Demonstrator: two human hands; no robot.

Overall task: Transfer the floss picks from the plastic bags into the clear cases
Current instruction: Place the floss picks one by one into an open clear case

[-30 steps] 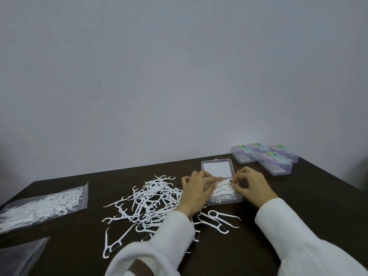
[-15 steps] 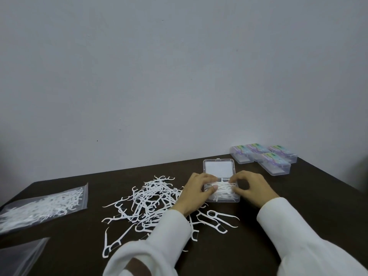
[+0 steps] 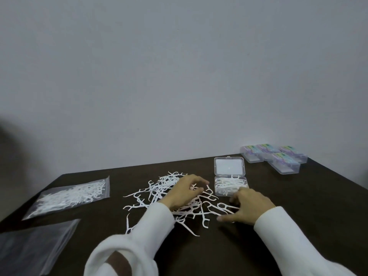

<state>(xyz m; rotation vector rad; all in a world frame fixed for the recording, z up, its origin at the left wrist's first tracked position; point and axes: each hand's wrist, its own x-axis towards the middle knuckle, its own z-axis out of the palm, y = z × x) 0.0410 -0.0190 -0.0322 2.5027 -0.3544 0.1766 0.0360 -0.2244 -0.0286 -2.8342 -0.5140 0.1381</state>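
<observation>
Both hands lay on the loose floss picks (image 3: 169, 193) beside the open clear case (image 3: 231, 186), presumably to gather more: left hand (image 3: 184, 191) curled, pinching some; right hand (image 3: 249, 208) relaxed, spread, gripping nothing.

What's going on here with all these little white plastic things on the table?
A person is packing floss picks into small clear cases. Both hands, the left hand and the right hand, are down on the loose pile of picks spread over the dark table, apparently gathering more. Just beyond them sits an open case, partly filled. Four closed cases stand at the far right. On the left lie a full bag of picks and an empty-looking bag.
</observation>
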